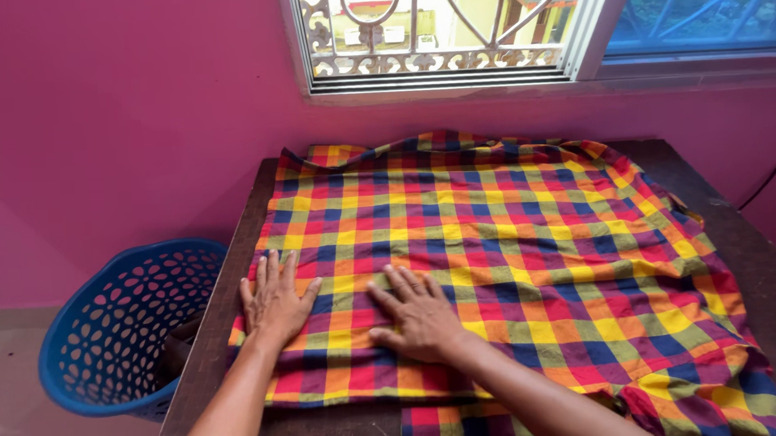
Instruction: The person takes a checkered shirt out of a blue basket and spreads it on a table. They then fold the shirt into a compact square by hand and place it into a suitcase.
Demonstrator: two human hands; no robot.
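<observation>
A checked cloth [513,238] in red, yellow, blue and green lies spread over a dark wooden table [744,252]. My left hand [275,301] rests flat on the cloth's near left corner, fingers apart. My right hand [418,312] presses flat on the cloth just to the right of it, fingers spread and pointing left. Neither hand holds anything. A further bit of the same cloth [457,428] hangs at the table's near edge between my forearms.
A blue perforated plastic basket [102,339] stands on the floor left of the table, with something dark inside. A pink wall [118,126] rises behind, with a barred window [436,30] above the table's far edge.
</observation>
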